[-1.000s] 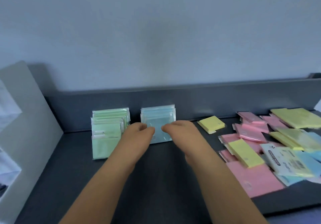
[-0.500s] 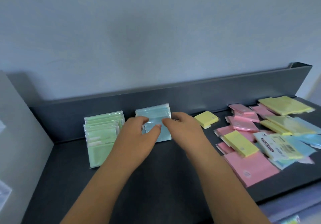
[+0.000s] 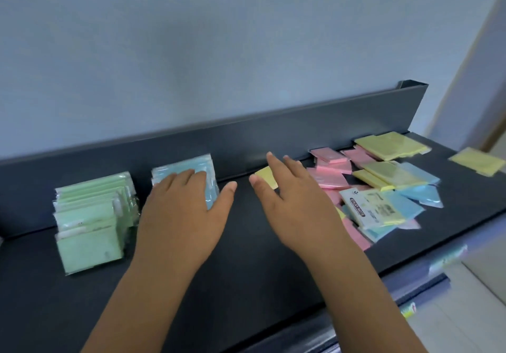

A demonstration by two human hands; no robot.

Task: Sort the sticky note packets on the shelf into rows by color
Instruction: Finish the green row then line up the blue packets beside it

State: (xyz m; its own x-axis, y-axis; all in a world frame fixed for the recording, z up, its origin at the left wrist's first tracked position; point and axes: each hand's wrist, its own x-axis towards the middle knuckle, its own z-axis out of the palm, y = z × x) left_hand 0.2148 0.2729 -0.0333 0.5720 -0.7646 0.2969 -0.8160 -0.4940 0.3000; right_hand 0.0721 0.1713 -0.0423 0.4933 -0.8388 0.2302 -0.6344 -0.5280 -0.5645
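On the dark shelf [image 3: 246, 243] a row of green packets [image 3: 90, 221] leans at the left, with a row of blue packets [image 3: 189, 165] beside it. My left hand [image 3: 183, 213] lies flat with straight fingers on the front blue packet. My right hand [image 3: 295, 202] hovers open over the shelf, partly covering a single yellow packet [image 3: 267, 176]. To the right lies a mixed heap of pink [image 3: 331, 177], yellow [image 3: 388, 147] and blue packets [image 3: 419, 176], plus one labelled packet [image 3: 369, 207].
The shelf has a raised back wall [image 3: 301, 133] and a front edge [image 3: 410, 265] near me. One yellow packet [image 3: 477, 161] lies apart at the far right. Bare shelf shows between my hands.
My right hand has left the blue row and moved right, over the yellow packet, fingers spread. My left hand has flattened on the blue row. The view has swung right.
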